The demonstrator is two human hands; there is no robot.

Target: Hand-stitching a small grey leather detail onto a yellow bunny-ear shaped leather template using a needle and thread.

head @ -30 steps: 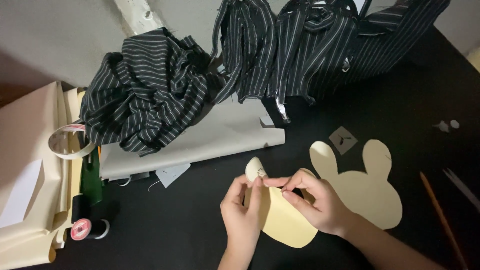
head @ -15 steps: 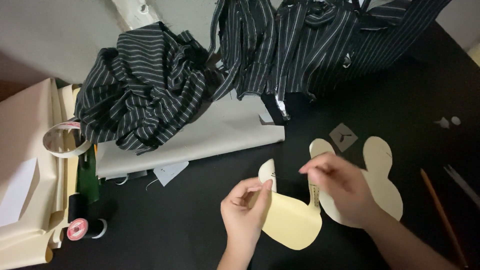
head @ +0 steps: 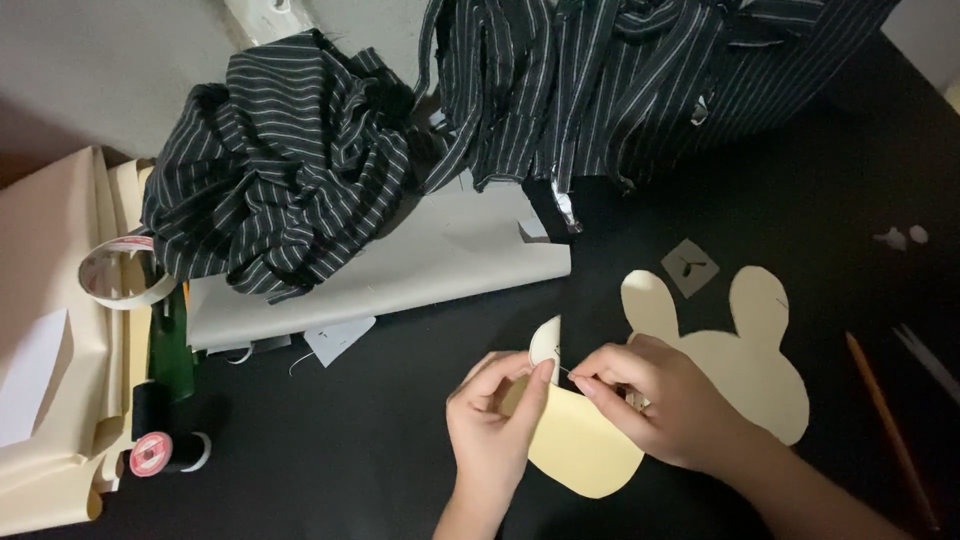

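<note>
My left hand pinches the upper edge of a cream fabric piece with a rounded bottom and one folded ear. My right hand meets it from the right, fingertips closed on a thin needle at the fabric's edge by the ear. A second cream rabbit-head cutout with two ears lies flat on the black table just behind my right hand.
Crumpled black pinstriped cloth is heaped at the back over a grey sheet. A tape roll, green bottle, black and pink thread spools and cream fabric sit at left. An orange pencil lies at right.
My right hand lifted up and to the right away from the fabric, then came back down to the ear's edge beside my left fingers.
</note>
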